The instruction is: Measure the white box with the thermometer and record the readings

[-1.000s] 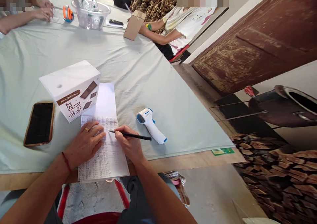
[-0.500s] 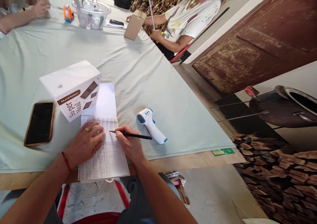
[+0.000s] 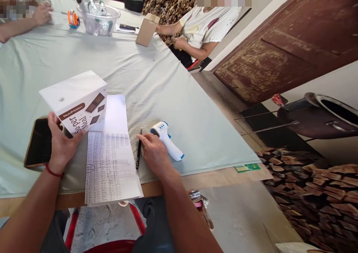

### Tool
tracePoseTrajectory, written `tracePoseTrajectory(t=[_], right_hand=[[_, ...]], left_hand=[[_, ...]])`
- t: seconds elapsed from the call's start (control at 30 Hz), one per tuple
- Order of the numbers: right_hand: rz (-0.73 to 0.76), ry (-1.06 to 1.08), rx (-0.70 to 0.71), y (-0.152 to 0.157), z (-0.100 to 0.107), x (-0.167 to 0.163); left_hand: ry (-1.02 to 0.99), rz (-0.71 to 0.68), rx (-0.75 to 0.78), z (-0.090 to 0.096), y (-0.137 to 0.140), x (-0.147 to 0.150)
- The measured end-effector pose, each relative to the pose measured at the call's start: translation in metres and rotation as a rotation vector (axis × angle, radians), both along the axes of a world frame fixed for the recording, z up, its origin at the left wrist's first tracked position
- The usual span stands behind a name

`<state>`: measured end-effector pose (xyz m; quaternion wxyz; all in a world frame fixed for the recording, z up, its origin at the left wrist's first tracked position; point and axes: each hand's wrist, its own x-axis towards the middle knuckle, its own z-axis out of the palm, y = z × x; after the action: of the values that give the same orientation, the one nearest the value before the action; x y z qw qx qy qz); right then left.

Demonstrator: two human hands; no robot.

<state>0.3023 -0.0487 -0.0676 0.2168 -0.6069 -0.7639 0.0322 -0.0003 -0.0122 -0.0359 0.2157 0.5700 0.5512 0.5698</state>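
- left hand (image 3: 60,145) is gripping the near bottom corner of the white cardboard box with brown print (image 3: 74,102), box sits tilted next to the black phone (image 3: 38,143)
- right hand (image 3: 153,152) lies loose and open, fingertips touching the slim black pen (image 3: 138,149)
- pen lies flat on the cloth-covered surface (image 3: 156,78), long axis pointing away from me, between the handwritten paper sheet (image 3: 109,167) and the white-and-blue thermometer gun (image 3: 167,140)
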Motion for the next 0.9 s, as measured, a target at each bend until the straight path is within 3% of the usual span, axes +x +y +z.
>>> tracePoseTrajectory(t=[0.1,0.2,0.27,0.37,0.43,0.5,0.57,0.67,0.77,0.9], right_hand=[[-0.114,-0.058,0.045,-0.005,0.010,0.003],[-0.402,-0.075,0.061,-0.008,0.022,0.015],[-0.551,-0.095,-0.068,-0.006,0.028,0.024],[-0.615,-0.051,-0.316,0.000,0.032,0.030],[-0.605,0.093,-0.353,0.002,0.036,0.026],[-0.549,0.371,-0.299,0.000,0.042,0.015],[-0.405,0.731,-0.264,-0.006,0.047,-0.003],[-0.097,1.144,-0.398,-0.021,0.054,-0.035],[0.074,1.291,-0.553,-0.029,0.057,-0.061],[0.065,1.312,-0.572,-0.029,0.056,-0.075]], left_hand=[[-0.075,-0.001,-0.055,-0.002,0.009,-0.002],[-0.148,0.084,-0.074,-0.003,0.009,-0.003],[-0.188,0.111,-0.034,-0.002,0.007,-0.001],[-0.226,0.065,0.077,0.004,0.002,0.005],[-0.274,0.024,0.128,0.008,-0.002,0.010],[-0.352,-0.014,0.102,0.010,-0.005,0.016],[-0.404,-0.048,0.010,0.010,-0.008,0.020],[-0.360,-0.082,-0.164,0.009,-0.011,0.022],[-0.280,-0.128,-0.281,0.010,-0.013,0.023],[-0.254,-0.164,-0.296,0.012,-0.015,0.025]])
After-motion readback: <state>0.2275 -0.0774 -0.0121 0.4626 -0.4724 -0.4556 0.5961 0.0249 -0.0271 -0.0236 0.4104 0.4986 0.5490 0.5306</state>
